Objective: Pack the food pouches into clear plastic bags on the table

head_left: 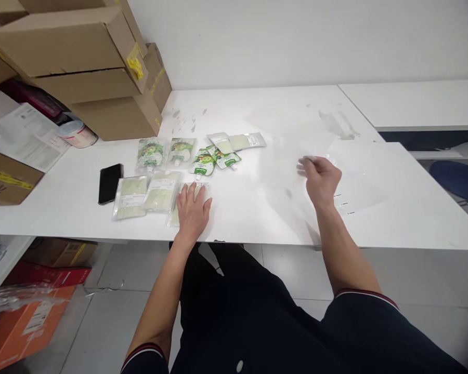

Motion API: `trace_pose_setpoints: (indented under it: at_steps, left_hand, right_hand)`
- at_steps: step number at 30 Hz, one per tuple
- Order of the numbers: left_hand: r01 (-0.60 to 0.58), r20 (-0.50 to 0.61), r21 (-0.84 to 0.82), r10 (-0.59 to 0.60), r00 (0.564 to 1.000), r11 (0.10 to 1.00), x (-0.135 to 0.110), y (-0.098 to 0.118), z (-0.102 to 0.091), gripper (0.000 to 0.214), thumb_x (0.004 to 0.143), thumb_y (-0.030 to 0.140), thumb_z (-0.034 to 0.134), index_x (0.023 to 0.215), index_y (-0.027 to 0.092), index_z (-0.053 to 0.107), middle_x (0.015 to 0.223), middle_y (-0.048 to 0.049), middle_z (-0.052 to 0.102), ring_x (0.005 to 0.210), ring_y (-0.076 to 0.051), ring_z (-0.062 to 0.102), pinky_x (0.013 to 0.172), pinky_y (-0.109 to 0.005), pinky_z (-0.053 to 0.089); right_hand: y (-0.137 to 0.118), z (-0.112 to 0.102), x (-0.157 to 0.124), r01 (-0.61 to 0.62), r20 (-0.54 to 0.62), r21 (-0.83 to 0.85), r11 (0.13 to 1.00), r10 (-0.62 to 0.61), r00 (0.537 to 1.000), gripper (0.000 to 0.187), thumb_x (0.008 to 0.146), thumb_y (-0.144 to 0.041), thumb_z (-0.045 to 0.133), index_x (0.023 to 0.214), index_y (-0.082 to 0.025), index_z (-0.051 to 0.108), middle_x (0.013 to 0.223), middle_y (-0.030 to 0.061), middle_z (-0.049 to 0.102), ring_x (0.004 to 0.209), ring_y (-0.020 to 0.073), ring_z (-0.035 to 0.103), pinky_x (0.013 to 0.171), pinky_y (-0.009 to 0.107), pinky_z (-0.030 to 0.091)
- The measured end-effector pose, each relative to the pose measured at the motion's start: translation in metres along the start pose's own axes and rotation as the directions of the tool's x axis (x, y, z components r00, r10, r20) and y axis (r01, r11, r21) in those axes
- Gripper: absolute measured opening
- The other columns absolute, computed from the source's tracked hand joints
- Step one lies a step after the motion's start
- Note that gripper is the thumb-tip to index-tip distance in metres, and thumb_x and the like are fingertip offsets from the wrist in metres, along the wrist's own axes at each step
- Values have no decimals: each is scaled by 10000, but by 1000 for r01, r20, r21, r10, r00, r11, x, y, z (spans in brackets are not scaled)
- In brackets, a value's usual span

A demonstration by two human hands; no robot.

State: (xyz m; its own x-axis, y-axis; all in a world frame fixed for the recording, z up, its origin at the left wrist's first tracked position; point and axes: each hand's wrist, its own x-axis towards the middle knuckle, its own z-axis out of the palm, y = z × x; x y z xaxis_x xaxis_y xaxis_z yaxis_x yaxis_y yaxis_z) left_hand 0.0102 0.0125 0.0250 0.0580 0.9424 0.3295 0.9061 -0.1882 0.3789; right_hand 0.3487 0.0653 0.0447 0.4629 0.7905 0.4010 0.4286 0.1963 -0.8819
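In the head view, the nearest pale green packet (173,217) lies right under the left hand (194,212), so the left one is much closer to it, and the right hand (322,179) is well off to the right. The packet's long side runs away from the person's body, toward the back wall (281,47), leaning a bit to the right. The left hand is spread out, with its fingers resting on top of the packet. The right hand has its fingers curled in, and I cannot tell if they pinch some thin plastic (it is a little blurry there). Beside it lie thin see-through bags (361,192), flat and shiny, with small dark marks. Two more packets, a middle one (162,193) and a left one (130,199), sit in a row with the first, flat, in slippery clear wrap. Behind them are soft green pouches (181,150) with fruit pictures and little spouts. A smooth black phone (110,183) lies by the left packet. The surface (237,218) is hard and white, and stiff brown cardboard boxes (74,47) are piled at the left.
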Motion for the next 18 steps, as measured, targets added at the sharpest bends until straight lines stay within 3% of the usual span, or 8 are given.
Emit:
trace_pose_setpoints:
  at_steps: [2,4,6,8,11,14,18]
  left_hand:
    - [-15,-63,-232,0,998,973,1,15,-2,439,991,439,416,1228,162,662,1339,-153,625,1344,-311,489,1141,-512,376]
    - [69,14,-465,-71,997,883,2,31,0,454,993,493,405,1224,188,649,1245,-128,673,1164,-248,621,1013,-419,506]
    - [226,141,-560,-177,974,797,4,43,6,532,958,561,463,1332,197,563,1328,-147,615,1054,-224,658,892,-375,558]
    - [350,224,-564,-269,937,748,5,48,15,679,896,592,566,1438,202,440,1412,-183,528,1004,-218,660,864,-381,563]
    - [446,312,-629,-319,895,637,8,47,27,773,858,541,656,1489,227,339,1409,-188,523,1023,-208,659,926,-405,544]
    - [525,424,-747,-316,849,408,13,49,29,815,858,489,684,1516,239,273,1426,-193,516,1106,-210,655,945,-381,548]
    - [637,613,-764,-193,766,106,17,65,25,1015,828,507,721,1571,285,66,1534,-211,394,1108,-209,676,931,-361,566]
  right_hand:
    - [-10,1,-12,-88,23,289,953,85,996,207,836,-395,662,926,-210,638,898,16,696,836,168,699,768,365,602]
    - [-22,4,-28,-158,78,451,878,137,987,227,791,-402,723,884,-227,613,887,-9,683,865,158,702,776,357,610]
    - [-32,6,-41,-215,129,558,802,173,977,253,772,-407,754,864,-246,582,892,-29,668,932,160,702,784,351,613]
    - [-38,5,-48,-275,177,608,744,211,961,281,758,-419,773,854,-258,563,891,-39,661,986,168,699,779,345,615]
    - [-39,0,-46,-353,218,600,718,278,936,311,750,-466,774,855,-257,569,895,-26,680,969,178,706,754,342,618]
    - [-35,-6,-37,-393,215,610,689,333,918,310,745,-477,774,850,-247,595,868,-15,692,883,163,711,744,324,619]
    - [-32,-11,-30,-451,248,636,626,388,888,264,764,-455,760,778,-244,600,755,-17,653,772,135,686,703,268,616]
